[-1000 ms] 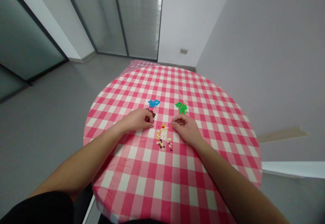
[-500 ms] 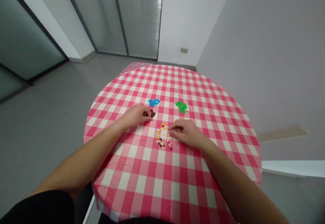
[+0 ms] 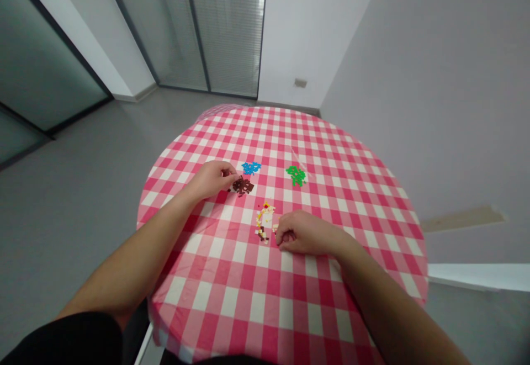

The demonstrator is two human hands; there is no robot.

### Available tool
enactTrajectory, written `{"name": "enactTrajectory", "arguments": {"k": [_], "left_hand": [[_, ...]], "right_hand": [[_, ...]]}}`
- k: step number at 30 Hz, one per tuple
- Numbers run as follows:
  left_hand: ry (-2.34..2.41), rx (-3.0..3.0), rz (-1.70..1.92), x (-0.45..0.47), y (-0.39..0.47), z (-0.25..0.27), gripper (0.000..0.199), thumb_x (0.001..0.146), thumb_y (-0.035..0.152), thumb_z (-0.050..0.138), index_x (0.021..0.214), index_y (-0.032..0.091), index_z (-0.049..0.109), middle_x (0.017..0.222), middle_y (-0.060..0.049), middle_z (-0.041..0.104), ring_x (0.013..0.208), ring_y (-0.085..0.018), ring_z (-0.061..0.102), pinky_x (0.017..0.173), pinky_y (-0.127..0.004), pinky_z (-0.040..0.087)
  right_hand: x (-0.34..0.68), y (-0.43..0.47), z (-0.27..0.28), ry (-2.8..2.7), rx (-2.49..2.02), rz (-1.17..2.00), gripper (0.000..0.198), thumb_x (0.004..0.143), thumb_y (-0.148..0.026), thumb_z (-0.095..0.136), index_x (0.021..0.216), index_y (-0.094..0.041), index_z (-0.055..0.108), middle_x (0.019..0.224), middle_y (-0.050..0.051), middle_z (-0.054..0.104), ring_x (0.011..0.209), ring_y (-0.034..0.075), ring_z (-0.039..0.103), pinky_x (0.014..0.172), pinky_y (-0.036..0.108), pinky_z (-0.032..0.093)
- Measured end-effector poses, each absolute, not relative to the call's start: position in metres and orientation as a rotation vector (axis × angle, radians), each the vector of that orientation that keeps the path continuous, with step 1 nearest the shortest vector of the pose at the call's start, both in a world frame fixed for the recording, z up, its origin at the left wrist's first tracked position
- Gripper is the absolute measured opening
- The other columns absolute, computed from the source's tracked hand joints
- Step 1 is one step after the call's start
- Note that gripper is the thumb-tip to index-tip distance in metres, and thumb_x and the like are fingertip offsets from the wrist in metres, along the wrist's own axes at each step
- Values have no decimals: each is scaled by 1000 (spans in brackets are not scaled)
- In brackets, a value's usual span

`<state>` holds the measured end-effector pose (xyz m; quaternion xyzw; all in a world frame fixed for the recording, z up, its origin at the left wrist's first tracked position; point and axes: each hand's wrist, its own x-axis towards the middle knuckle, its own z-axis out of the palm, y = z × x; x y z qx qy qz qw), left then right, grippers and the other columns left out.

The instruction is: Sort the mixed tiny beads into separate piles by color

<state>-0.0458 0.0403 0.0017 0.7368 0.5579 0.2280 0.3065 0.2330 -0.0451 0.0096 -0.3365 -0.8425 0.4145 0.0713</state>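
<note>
My left hand (image 3: 216, 179) is at the left edge of a heap of small dark brown pieces (image 3: 243, 186), thumb and fingertips pinched together; what they hold, if anything, is too small to make out. Lower down, my right hand (image 3: 304, 233) rests with curled fingers at the right side of a loose arrangement of small yellow, white and brown pieces (image 3: 260, 222). Its fingertips cover part of that side, and whether they grip a piece is hidden. A small red bit (image 3: 265, 206) lies near the arrangement's top.
A pile of blue pieces (image 3: 250, 168) lies just beyond the brown heap. Green pieces (image 3: 296, 175) form another pile to the right. Everything lies on a round table with a pink-and-white checked cloth (image 3: 256, 304). Glass panels (image 3: 223, 28) and a wall stand behind.
My left hand has drawn back left and slightly away from me, uncovering more of the brown heap. My right hand has come down toward me, from the arrangement's upper right to its lower right.
</note>
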Motion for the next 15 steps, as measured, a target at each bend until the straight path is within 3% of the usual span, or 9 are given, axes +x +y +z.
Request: {"name": "enactTrajectory", "arguments": {"k": [8, 15], "left_hand": [[1456, 1968, 608, -46, 42, -4, 22, 84, 38, 63, 80, 18, 71, 67, -2, 69, 60, -15, 61, 54, -25, 41], [1272, 1923, 672, -31, 33, -4, 22, 85, 38, 64, 82, 18, 73, 74, -3, 71, 65, -15, 60, 58, -26, 42]], "right_hand": [[231, -44, 11, -2531, -1023, 1246, 20, 75, -8, 63, 75, -22, 76, 76, 2, 73, 66, 16, 63, 61, 26, 44], [229, -40, 6, -2112, -1217, 1143, 13, 81, -20, 62, 85, -23, 74, 85, 4, 75, 73, 19, 68, 67, 31, 52]]}}
